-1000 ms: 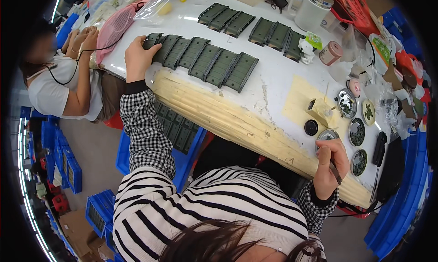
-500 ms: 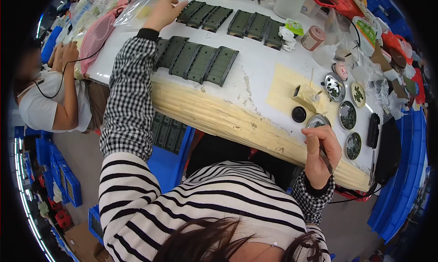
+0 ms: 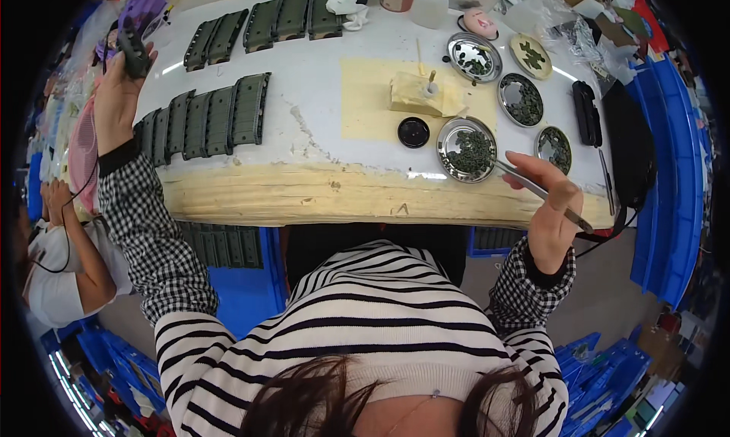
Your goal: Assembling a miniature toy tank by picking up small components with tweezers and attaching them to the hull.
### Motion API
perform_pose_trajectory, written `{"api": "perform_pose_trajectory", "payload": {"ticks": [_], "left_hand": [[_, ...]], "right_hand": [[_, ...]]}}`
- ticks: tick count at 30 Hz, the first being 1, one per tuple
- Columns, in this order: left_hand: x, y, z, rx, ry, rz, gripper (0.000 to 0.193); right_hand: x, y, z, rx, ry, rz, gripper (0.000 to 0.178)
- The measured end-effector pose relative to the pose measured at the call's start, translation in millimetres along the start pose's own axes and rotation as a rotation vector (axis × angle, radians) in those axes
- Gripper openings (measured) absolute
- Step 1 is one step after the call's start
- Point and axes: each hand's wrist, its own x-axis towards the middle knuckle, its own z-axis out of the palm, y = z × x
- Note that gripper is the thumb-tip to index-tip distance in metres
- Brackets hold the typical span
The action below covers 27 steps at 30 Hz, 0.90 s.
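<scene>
Dark green oblong plastic-looking piece (image 3: 133, 54) far left of round silver metal dish (image 3: 456, 125)

Landmark: the dish, small dark green bits (image 3: 471, 155) inside. Piece pinched between the digits of left hand (image 3: 115, 108), raised, well apart from the dish, to its left and farther from the body. Long axis roughly away from the body, slightly tilted. Right hand (image 3: 553, 218) much nearer the dish, just off its near right side; fingers closed around slim silver metal tweezers (image 3: 525, 180). Tweezers' long axis slanting left and away from the body, tips at the dish's right rim; touching or just above, cannot tell. Anything between the tips: too small to tell. Just left of the dish: black round cap (image 3: 413, 132). Farther left, short of the piece: row of dark green ribbed oblong panels (image 3: 219, 122).
</scene>
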Motion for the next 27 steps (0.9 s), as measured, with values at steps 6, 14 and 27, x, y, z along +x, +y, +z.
{"api": "perform_pose_trajectory", "payload": {"ticks": [6, 14, 27], "left_hand": [[-120.7, 1.5, 58.3, -0.939, -0.358, -0.272, 0.045], [-209.1, -27.4, 190.7, -0.562, -0.231, -0.357, 0.042], [-241.6, -23.9, 221.0, -0.427, -0.305, -0.399, 0.05]], "right_hand": [[17.5, 20.6, 18.9, -0.071, -0.133, -0.022, 0.024], [26.2, 48.4, 36.3, -0.139, 0.054, -0.148, 0.014], [28.3, 49.0, 39.8, -0.133, 0.053, -0.109, 0.016]]}}
